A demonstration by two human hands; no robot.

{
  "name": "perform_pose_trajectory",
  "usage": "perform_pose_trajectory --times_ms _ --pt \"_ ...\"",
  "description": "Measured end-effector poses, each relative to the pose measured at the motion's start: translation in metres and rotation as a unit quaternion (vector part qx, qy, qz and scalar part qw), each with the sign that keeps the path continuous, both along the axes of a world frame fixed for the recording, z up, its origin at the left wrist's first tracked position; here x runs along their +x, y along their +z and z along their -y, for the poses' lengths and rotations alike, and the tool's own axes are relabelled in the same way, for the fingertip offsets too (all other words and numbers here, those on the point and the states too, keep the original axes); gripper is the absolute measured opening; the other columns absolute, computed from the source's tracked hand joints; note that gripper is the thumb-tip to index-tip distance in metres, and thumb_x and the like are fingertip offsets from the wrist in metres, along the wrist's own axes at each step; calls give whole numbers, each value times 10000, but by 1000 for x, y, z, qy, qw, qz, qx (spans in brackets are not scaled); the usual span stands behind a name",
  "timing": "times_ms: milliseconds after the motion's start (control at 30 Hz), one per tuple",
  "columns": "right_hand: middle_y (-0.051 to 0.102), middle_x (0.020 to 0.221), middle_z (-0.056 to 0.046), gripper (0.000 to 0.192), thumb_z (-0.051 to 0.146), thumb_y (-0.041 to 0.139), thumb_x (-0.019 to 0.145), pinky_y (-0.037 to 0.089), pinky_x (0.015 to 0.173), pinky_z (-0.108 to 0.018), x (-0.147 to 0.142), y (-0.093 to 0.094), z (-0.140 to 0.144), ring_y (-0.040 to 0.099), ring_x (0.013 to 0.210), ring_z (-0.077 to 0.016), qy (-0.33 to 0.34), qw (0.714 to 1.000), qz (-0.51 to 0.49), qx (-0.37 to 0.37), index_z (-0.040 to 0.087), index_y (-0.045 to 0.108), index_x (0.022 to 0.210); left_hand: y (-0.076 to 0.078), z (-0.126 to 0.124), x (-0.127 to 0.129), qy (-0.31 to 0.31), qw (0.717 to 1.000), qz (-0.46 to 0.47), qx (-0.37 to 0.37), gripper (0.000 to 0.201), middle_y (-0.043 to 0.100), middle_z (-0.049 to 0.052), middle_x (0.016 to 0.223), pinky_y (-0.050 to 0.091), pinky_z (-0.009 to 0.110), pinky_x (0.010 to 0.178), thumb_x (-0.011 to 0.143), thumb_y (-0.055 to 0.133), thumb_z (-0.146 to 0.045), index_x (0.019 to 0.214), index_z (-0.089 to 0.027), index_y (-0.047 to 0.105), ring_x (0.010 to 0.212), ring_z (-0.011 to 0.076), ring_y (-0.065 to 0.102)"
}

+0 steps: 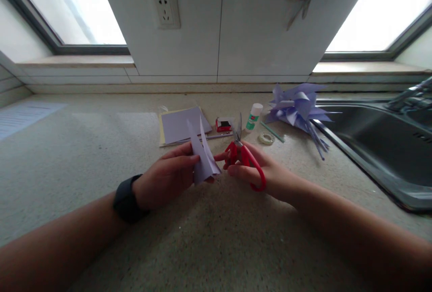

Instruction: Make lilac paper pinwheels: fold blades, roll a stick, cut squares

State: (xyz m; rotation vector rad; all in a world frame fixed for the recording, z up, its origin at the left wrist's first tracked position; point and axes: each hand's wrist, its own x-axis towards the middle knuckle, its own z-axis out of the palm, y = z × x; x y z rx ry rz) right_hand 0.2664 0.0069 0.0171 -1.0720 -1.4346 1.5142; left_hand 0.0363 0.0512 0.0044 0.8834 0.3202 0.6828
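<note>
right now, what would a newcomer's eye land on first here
The red scissors in the right hand, mid-counter, blades pointing up and away, stand out most. Just beside them the left hand pinches a folded lilac paper piece. Farther back right, a heap of lilac paper shapes lies at the edge of the sink, with a glue stick near it.

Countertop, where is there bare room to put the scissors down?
The countertop is bare left of the paper stack, and near the front edge. Crowded: between the stack and the sink, with glue stick, tape roll and pinwheels.
</note>
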Motion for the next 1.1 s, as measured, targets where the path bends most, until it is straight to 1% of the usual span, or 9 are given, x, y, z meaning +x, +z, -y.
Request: perform_pose_trajectory --times_ms 67,233,500,633,767,867,933,1000,1100 --pt "688 1061 -55 336 283 789 804 489 732 -282 -1 -2 0 627 864 -153 18 1000 -22 -2 182 598 1060 -1 0 2 28 1000 -6 -4 221 711 121 1144 540 401 931 915 594 -140 1123 -161 667 1117 270 660" --pt "676 1027 -24 383 215 848 744 500 688 -245 -3 -11 -3 631 815 -120 40 996 -71 21 186 575 1011 -5 0 5 107 992 -49 32 219 730 54 1064 501 383 982 861 736 -207 1076 -186 698 1054 229 680" --pt "702 900 -2 422 167 884 665 537 648 -250 -7 -11 -4 653 724 -111 -12 996 -86 20 194 543 913 -13 -9 8 139 977 -89 131 300 739 0 910 521 201 639 765 829 -140 1003 -188 654 766 117 675" --pt "688 871 7 413 185 877 662 540 639 -257 -10 -10 -3 652 716 -116 -28 996 -76 46 200 542 903 -10 -8 9 148 976 -102 119 386 735 18 966 549 234 723 725 847 -108 1026 -180 615 849 144 691" --pt "672 838 10 358 210 839 700 510 600 -249 -10 -12 -3 629 685 -113 -55 995 -35 81 209 526 872 -6 -1 9 158 974 -138 88 439 685 -47 796 550 232 705 673 883 -105 889 -205 515 768 128 677" --pt "658 810 8 268 220 779 749 502 613 -258 -3 -14 -7 617 683 -115 -97 983 27 150 206 539 868 -5 -1 6 172 970 -144 92 532 679 -26 990 580 309 770 703 872 -150 1051 -258 484 908 172 682" --pt "660 807 3 236 212 757 749 497 618 -272 6 -15 -12 609 678 -124 -130 963 96 217 206 553 867 -7 -7 1 200 962 -123 140 632 627 23 1195 564 391 894 732 856 -198 1206 -298 450 1114 230 635" --pt "667 816 -8 224 200 748 738 496 644 -300 16 -14 -16 612 697 -141 -158 938 154 269 205 563 866 -9 -14 -4 227 938 -97 242 683 582 57 1281 499 440 1017 727 859 -239 1267 -303 445 1265 270 546" --pt "676 833 -26 212 189 742 733 484 691 -338 26 -12 -18 614 733 -166 -182 916 194 300 200 576 864 -10 -22 -12 223 864 -142 429 700 521 99 1399 339 496 1166 725 855 -266 1322 -277 491 1373 302 440"
